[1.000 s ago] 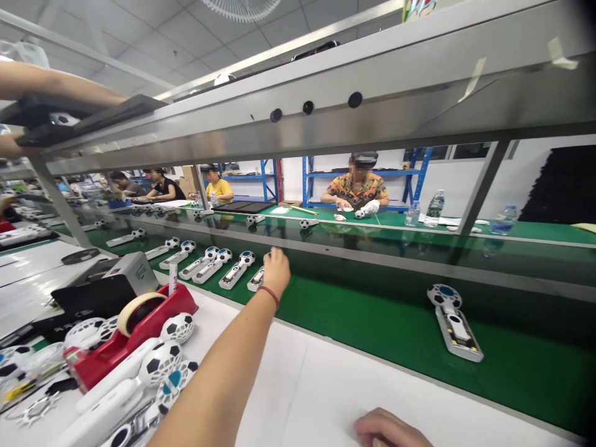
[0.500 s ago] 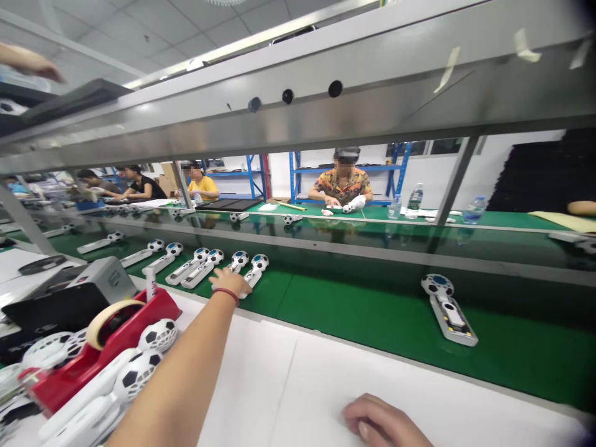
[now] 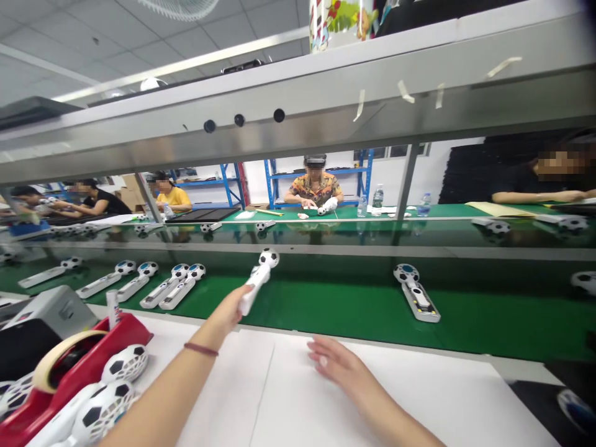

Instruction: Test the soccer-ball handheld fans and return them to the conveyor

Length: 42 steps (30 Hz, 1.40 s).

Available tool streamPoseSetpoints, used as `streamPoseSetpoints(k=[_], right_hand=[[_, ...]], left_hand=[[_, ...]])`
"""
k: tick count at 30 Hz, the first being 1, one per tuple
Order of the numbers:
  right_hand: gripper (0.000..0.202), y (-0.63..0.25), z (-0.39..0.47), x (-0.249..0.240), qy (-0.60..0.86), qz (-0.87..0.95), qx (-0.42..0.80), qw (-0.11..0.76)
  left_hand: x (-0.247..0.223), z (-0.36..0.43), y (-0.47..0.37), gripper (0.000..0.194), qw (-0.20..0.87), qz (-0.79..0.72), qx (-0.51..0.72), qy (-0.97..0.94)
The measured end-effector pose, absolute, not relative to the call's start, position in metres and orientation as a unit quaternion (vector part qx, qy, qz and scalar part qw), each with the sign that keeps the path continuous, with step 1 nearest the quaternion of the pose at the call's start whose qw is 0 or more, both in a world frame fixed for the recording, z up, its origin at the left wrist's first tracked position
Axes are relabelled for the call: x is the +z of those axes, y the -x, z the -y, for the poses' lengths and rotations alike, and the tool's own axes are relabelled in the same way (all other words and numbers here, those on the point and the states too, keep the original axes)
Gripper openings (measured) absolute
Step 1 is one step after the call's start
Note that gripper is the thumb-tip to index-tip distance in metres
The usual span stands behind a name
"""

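Observation:
My left hand (image 3: pixel 233 308) grips the handle of a white football-patterned handheld fan (image 3: pixel 261 279), held tilted over the green belt (image 3: pixel 298 292). A second piece seems to peek out behind it, but I cannot tell clearly. Left of it, several similar fans lie in a row on the belt, the nearest being a fan with an open handle (image 3: pixel 182 287). Over the white work surface (image 3: pixel 288 397) my right hand (image 3: pixel 336 363) is empty, fingers loosely extended. Beyond it on the belt lies another fan with its handle open (image 3: pixel 418 295), inner parts showing.
A red tape dispenser (image 3: pixel 125 332) with a tape roll stands at lower left, beside white football-patterned grille parts (image 3: pixel 125 363) and a grey box (image 3: pixel 56 316). A metal shelf beam (image 3: pixel 326 93) crosses overhead. Across the belt, a person (image 3: pixel 315 186) works at another bench.
My left hand has lifted a fan off the belt, and the two rightmost places in the row are vacated. My right hand has moved forward and its fingers have extended. The view has shifted right.

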State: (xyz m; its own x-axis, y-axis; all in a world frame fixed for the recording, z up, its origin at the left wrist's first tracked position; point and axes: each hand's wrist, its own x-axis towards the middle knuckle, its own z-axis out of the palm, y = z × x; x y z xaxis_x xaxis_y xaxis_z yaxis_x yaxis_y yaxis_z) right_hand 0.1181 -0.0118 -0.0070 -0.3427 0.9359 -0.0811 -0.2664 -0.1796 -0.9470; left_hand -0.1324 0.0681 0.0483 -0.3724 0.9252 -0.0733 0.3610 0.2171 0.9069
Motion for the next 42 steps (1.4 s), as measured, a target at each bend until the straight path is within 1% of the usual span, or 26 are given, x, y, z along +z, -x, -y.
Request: streamPoseSetpoints(k=[2, 3, 5, 6, 8, 10, 11, 12, 13, 15, 17, 18, 19, 20, 21, 23, 25, 27, 29, 31, 33, 35, 38, 42], right_hand=[[0.079, -0.108, 0.005, 0.011, 0.36, 0.38, 0.705, 0.479], [0.085, -0.104, 0.003, 0.021, 0.361, 0.338, 0.715, 0.494], [0.087, -0.099, 0.002, 0.041, 0.333, 0.277, 0.73, 0.529], [0.084, -0.098, 0.003, 0.05, 0.301, 0.262, 0.733, 0.551], [0.077, -0.102, 0.006, 0.062, 0.24, 0.25, 0.727, 0.593], [0.068, -0.11, 0.008, 0.068, 0.207, 0.254, 0.71, 0.623], [0.064, -0.116, 0.008, 0.069, 0.201, 0.266, 0.702, 0.63], [0.06, -0.123, 0.007, 0.07, 0.197, 0.285, 0.692, 0.633], [0.056, -0.13, 0.006, 0.072, 0.194, 0.309, 0.683, 0.633], [0.048, -0.142, 0.004, 0.075, 0.19, 0.368, 0.672, 0.614], [0.046, -0.151, 0.002, 0.078, 0.175, 0.43, 0.677, 0.571], [0.046, -0.153, 0.001, 0.08, 0.166, 0.458, 0.68, 0.548], [0.046, -0.154, 0.001, 0.08, 0.159, 0.482, 0.681, 0.528], [0.046, -0.154, 0.0, 0.08, 0.16, 0.5, 0.678, 0.515], [0.045, -0.153, 0.0, 0.079, 0.171, 0.511, 0.67, 0.511], [0.042, -0.15, -0.002, 0.074, 0.211, 0.519, 0.648, 0.516], [0.041, -0.146, -0.005, 0.069, 0.247, 0.498, 0.645, 0.525], [0.04, -0.143, -0.007, 0.065, 0.261, 0.447, 0.667, 0.535], [0.041, -0.141, -0.008, 0.063, 0.258, 0.384, 0.707, 0.535], [0.047, -0.141, -0.01, 0.061, 0.252, 0.346, 0.737, 0.523], [0.056, -0.142, -0.011, 0.059, 0.26, 0.338, 0.741, 0.518], [0.061, -0.142, -0.014, 0.054, 0.287, 0.353, 0.721, 0.523], [0.06, -0.141, -0.017, 0.044, 0.327, 0.386, 0.669, 0.544], [0.062, -0.143, -0.022, 0.028, 0.333, 0.413, 0.599, 0.6]], left_hand=[[0.05, -0.047, 0.096, 0.052, 0.381, -0.65, 0.455, -0.475], [0.05, -0.035, 0.079, 0.051, 0.4, -0.622, 0.465, -0.487], [0.049, -0.011, 0.046, 0.045, 0.418, -0.571, 0.474, -0.524], [0.048, 0.001, 0.032, 0.041, 0.388, -0.559, 0.479, -0.555], [0.044, 0.021, 0.009, 0.039, 0.264, -0.573, 0.473, -0.615], [0.042, 0.035, -0.008, 0.044, 0.142, -0.575, 0.462, -0.66], [0.042, 0.039, -0.014, 0.047, 0.11, -0.56, 0.463, -0.678], [0.044, 0.042, -0.019, 0.048, 0.099, -0.538, 0.473, -0.69], [0.048, 0.043, -0.022, 0.047, 0.11, -0.514, 0.493, -0.693], [0.061, 0.042, -0.025, 0.045, 0.195, -0.472, 0.556, -0.656], [0.076, 0.037, -0.024, 0.05, 0.334, -0.436, 0.609, -0.573], [0.083, 0.033, -0.022, 0.058, 0.407, -0.419, 0.615, -0.529], [0.089, 0.03, -0.019, 0.066, 0.477, -0.406, 0.605, -0.491], [0.092, 0.027, -0.016, 0.068, 0.538, -0.398, 0.583, -0.462], [0.093, 0.023, -0.012, 0.065, 0.584, -0.395, 0.559, -0.436], [0.09, 0.017, -0.006, 0.05, 0.636, -0.401, 0.535, -0.387], [0.083, 0.011, -0.001, 0.038, 0.654, -0.401, 0.543, -0.341], [0.078, 0.006, 0.001, 0.034, 0.671, -0.391, 0.551, -0.306], [0.076, 0.001, 0.002, 0.041, 0.692, -0.382, 0.542, -0.285], [0.075, -0.001, 0.002, 0.049, 0.698, -0.388, 0.536, -0.275], [0.071, -0.003, 0.001, 0.049, 0.693, -0.403, 0.533, -0.269], [0.064, -0.005, -0.001, 0.048, 0.685, -0.42, 0.531, -0.268], [0.051, -0.008, -0.003, 0.051, 0.661, -0.413, 0.542, -0.314], [0.034, -0.014, -0.001, 0.057, 0.559, -0.424, 0.581, -0.413]])
